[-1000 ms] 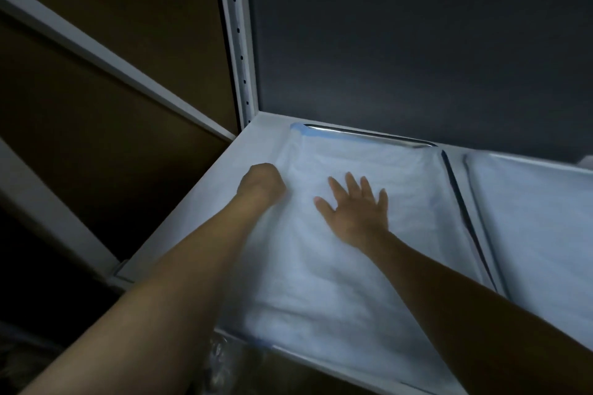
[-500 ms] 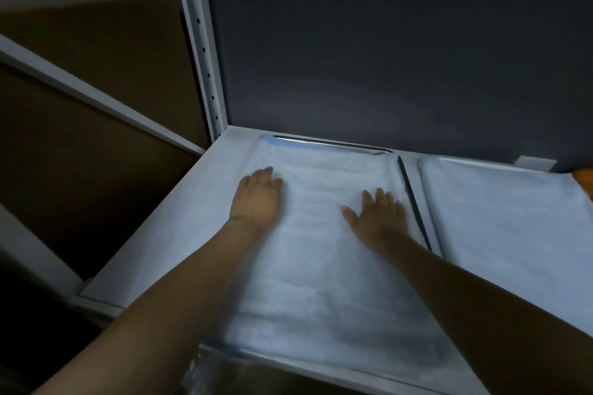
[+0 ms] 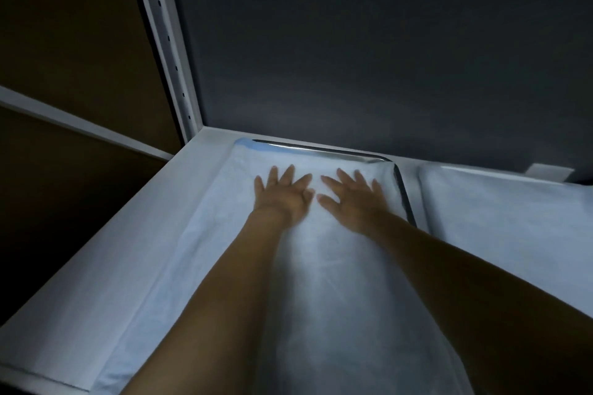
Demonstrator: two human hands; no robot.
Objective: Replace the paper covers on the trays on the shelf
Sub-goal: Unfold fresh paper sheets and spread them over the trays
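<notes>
Paper cover (image 3: 321, 282): left hand (image 3: 282, 194) and right hand (image 3: 354, 200), fingers spread flat, are pressing it; best stroking outward toward the tray rim (image 3: 321, 151).

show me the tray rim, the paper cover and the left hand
tray rim (image 3: 321, 150), head view, on the shiny far edge
paper cover (image 3: 321, 282), head view, on bare sheet near its middle
left hand (image 3: 282, 197), head view, on the back of the hand
</notes>
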